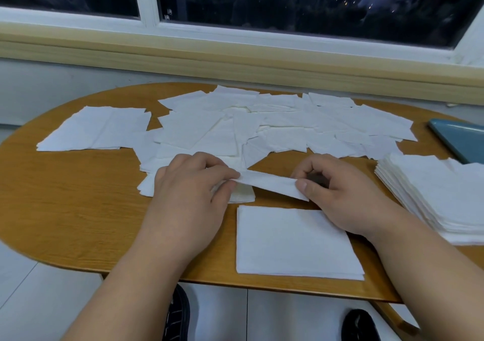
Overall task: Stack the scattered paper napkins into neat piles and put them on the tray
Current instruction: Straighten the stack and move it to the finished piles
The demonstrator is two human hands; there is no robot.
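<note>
Both my hands hold one white napkin (272, 183) just above the table, seen nearly edge-on. My left hand (193, 189) pinches its left end, and my right hand (337, 191) pinches its right end. Directly below lies a small neat pile of napkins (296, 244) near the table's front edge. A taller stack of napkins (434, 196) stands to the right. Several loose napkins (262, 123) lie scattered and overlapping across the back of the table. The blue-grey tray (463, 139) shows only partly at the right edge.
The oval wooden table (78, 196) stands against a wall under a window sill (235, 60). A separate pair of napkins (97, 128) lies at the table's left. Below the front edge I see white floor tiles and my dark shoes (178, 317).
</note>
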